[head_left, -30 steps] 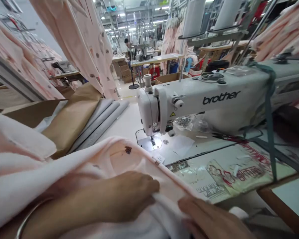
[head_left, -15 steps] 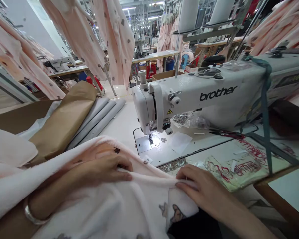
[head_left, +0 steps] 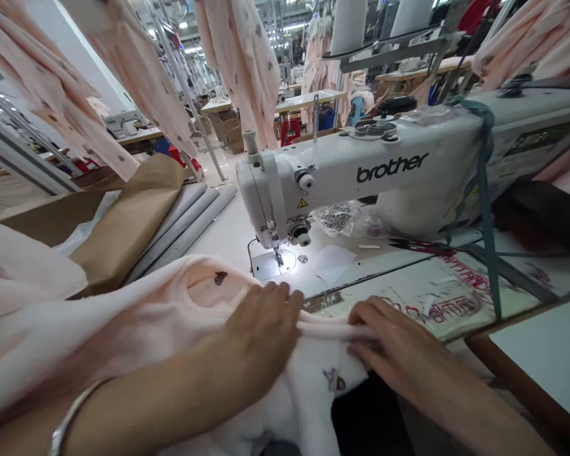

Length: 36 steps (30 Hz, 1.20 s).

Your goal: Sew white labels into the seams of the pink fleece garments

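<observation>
A pale pink fleece garment [head_left: 171, 316] with small printed motifs lies across my lap and the front of the sewing table. My left hand [head_left: 259, 332] rests on it with fingers together, pressing the folded edge. My right hand [head_left: 389, 345] pinches the same edge a little to the right. Just beyond my hands stands a white Brother sewing machine [head_left: 361, 174], its needle [head_left: 278, 255] lit above the metal plate. The garment's edge lies just short of the needle.
Rolled brown paper [head_left: 128, 221] and grey rolls [head_left: 190, 221] lie at the left of the table. A bag of small metal parts [head_left: 337, 216] and red-handled snips [head_left: 420, 246] sit under the machine arm. Pink garments hang overhead. More sewing stations stand behind.
My left hand has slid right and forward along the garment's edge toward the needle. My right hand has drawn in and now pinches the edge. The view has shifted slightly right.
</observation>
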### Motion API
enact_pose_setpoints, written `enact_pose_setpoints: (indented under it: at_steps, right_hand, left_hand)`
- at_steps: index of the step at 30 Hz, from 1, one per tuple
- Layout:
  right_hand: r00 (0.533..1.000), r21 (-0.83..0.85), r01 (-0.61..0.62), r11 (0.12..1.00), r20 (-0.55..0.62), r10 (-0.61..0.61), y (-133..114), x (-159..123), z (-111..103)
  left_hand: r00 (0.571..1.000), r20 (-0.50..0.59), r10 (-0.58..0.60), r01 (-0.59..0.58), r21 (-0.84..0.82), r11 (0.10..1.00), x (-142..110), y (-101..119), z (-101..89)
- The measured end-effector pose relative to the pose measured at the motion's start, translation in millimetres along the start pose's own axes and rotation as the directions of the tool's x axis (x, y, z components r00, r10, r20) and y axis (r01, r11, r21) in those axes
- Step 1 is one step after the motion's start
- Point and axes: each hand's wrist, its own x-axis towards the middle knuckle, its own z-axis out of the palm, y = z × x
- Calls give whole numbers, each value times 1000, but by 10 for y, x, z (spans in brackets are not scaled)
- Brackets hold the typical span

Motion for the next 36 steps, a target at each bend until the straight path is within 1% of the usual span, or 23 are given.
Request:
enact_pose_setpoints:
  at_steps: [2,3,5,7,10,12,14,16,19,22,26,31,34,36]
  right_hand:
    - [997,29,80,996,-15,-79,22,18,-9]
    - [992,47,123,991,-22,-123,31,28,-23]
    - [979,105,204,973,-31,-202,24,58,-69]
    - [974,200,220,955,2,-225,-35,111,-139]
    - [965,337,160,928,146,-219,-202,268,-252]
    - [940,394,127,910,245,-237,-312,425,-305]
    - [903,458,86,885,340,-264,-386,596,-335]
    - [859,513,21,858,430,-277,-419,745,-353]
    - [823,553,-40,832,491,-286,-418,880,-389]
    - [805,577,-48,815,506,-310,-385,917,-435]
    - [803,579,-21,815,496,-331,-334,908,-473]
    - [831,496,70,866,451,-325,-291,900,-469]
    - [833,461,96,882,448,-325,-283,889,-464]
    - [848,401,142,905,423,-320,-297,861,-477]
  left_hand:
    - [998,-5,55,-55,-68,996,103,174,89]
    - [998,15,67,-65,-102,993,153,211,129]
    - [995,33,99,-90,-191,977,209,185,182]
    - [990,81,115,-84,-316,945,179,62,176]
    - [975,200,98,13,-491,871,25,-177,56]
    - [963,256,80,77,-551,831,-74,-309,-47]
    - [953,295,66,121,-572,811,-131,-399,-120]
    - [946,321,32,162,-559,813,-143,-448,-140]
    - [943,332,-29,220,-555,802,-122,-467,-103]
    - [943,332,-31,245,-627,740,-96,-446,-63]
    - [938,342,-51,286,-684,671,-74,-396,-63]
    - [928,355,-110,348,-725,594,-37,-353,-31]
    - [907,392,-156,415,-761,498,-19,-333,15]
    - [892,413,-184,451,-780,433,-16,-315,38]
